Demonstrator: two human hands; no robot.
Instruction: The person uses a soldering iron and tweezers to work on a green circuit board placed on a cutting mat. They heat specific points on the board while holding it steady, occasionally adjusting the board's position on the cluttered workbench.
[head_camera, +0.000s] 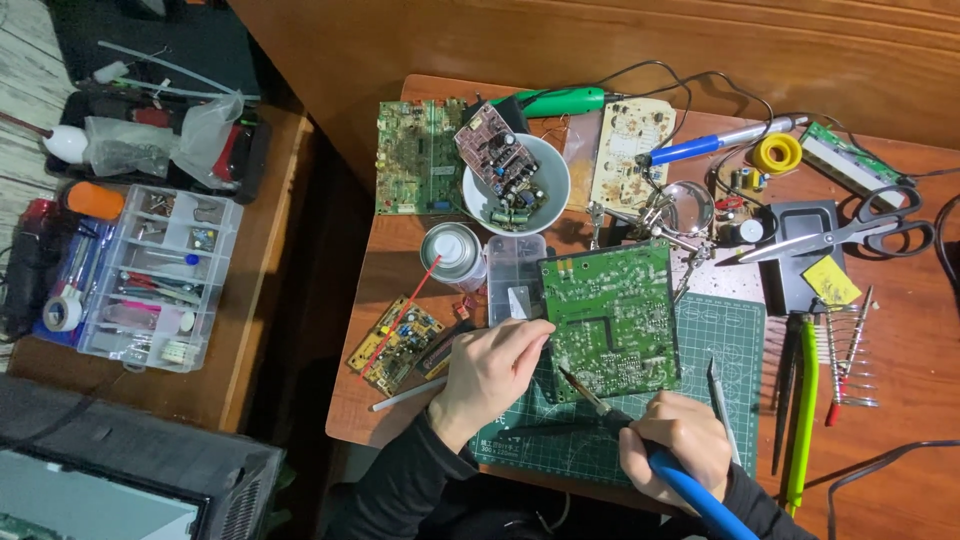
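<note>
A green circuit board (612, 315) lies solder side up on a green cutting mat (725, 340). My left hand (492, 368) rests at the board's left edge, fingertips touching it. My right hand (675, 448) grips a blue-handled soldering iron (640, 445), whose tip points up and left onto the board's lower left part.
Behind the board stand a spray can (452, 252), a white bowl (550, 195) with a board in it, other circuit boards (415, 155), a helping-hands magnifier (688, 208), scissors (850, 230), solder reel (777, 153) and tweezers (722, 395). A clear parts organizer (160, 275) sits on the left table.
</note>
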